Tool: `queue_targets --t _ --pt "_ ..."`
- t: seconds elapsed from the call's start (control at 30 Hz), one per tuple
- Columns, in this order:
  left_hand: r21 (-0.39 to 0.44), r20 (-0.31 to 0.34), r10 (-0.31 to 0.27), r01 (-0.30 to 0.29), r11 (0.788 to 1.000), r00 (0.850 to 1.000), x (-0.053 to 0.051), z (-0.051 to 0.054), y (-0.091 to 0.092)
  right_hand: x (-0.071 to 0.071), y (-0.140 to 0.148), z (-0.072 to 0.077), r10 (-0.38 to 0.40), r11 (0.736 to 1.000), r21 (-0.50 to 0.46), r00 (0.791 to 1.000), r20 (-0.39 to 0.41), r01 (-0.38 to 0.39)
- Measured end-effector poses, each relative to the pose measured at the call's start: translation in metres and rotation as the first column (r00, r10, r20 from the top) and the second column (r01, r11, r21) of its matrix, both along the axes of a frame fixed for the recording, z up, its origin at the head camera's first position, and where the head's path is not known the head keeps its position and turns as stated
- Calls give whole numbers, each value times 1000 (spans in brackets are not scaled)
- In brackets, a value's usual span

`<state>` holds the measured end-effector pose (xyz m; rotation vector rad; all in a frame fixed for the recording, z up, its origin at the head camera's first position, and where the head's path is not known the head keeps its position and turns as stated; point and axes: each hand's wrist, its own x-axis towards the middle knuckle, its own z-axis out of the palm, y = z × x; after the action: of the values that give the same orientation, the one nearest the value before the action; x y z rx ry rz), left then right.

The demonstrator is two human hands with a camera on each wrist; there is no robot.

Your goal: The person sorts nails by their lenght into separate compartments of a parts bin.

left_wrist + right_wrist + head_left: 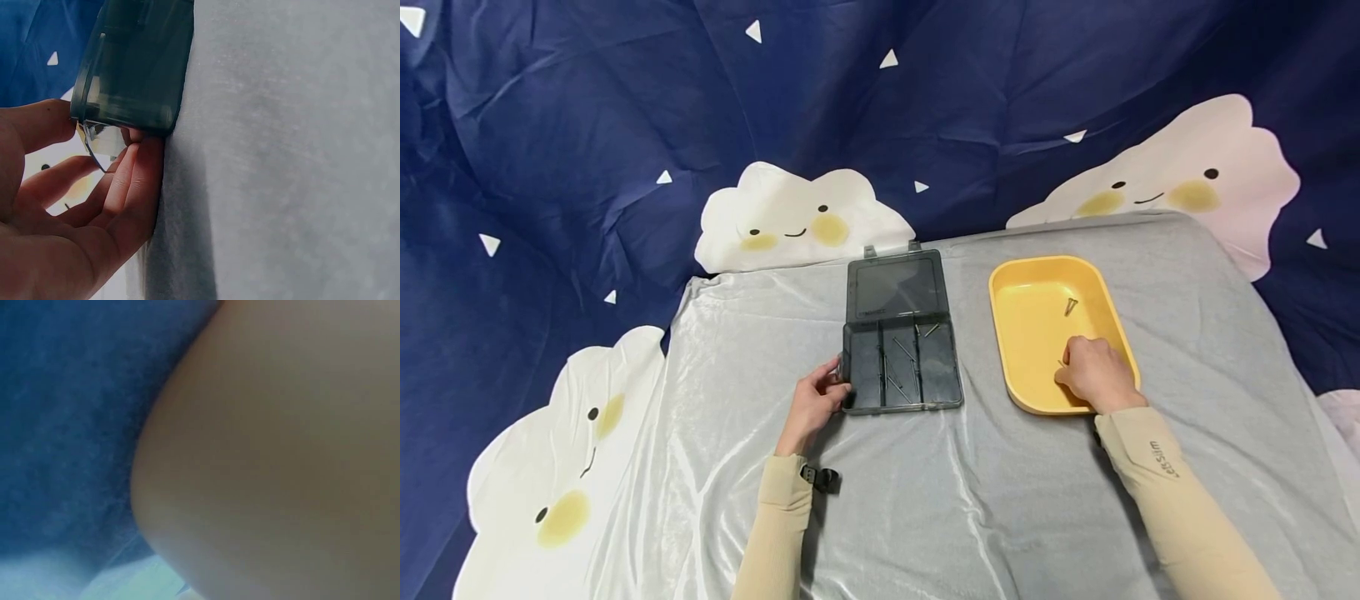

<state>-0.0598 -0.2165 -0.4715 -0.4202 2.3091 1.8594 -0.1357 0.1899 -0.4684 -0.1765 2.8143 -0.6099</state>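
Observation:
A dark translucent organizer box [863, 367] lies with its lid [897, 286] raised away from me. Several thin screws [904, 350] lie in its middle compartment, and short brass-coloured pieces [932, 330] sit at the back of the right one. My left hand [815, 402] grips the box's left side; in the left wrist view the thumb is at the rim and the fingers [134, 181] are by a clear latch [94, 147]. Inside the yellow tray [1022, 333], my right hand [1097, 371] has curled fingers and pinches a small screw [1062, 363], mostly hidden. Other screws [1071, 307] lie farther back.
Grey cloth [910, 492] with wrinkles covers the table. Behind it hangs a dark blue curtain [820, 92] with clouds and triangles. A strip of cloth separates box and tray. The right wrist view is mostly blocked by a blurred, skin-toned surface [269, 456].

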Motion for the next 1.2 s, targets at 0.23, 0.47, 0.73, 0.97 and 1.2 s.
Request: queue_targets --t 0.23,0.47,0.73,0.97,1.2 --pt "4 -5 -1 1 1000 1000 1 0 0 1 0 0 -26 1000 -16 1000 -5 26" --pt "9 -3 -2 2 1000 1000 1 0 0 2 0 2 -36 998 -53 998 -57 33" --pt "5 -11 -4 4 1000 1000 0 -1 0 1 2 2 -43 997 -72 997 -58 39" --pt "-5 -19 -7 7 1000 1000 1 -1 -1 1 3 6 -52 995 -85 995 -87 45" --pt "12 -6 -2 3 1000 1000 -7 -23 -8 2 5 11 -71 993 -107 986 -148 55"
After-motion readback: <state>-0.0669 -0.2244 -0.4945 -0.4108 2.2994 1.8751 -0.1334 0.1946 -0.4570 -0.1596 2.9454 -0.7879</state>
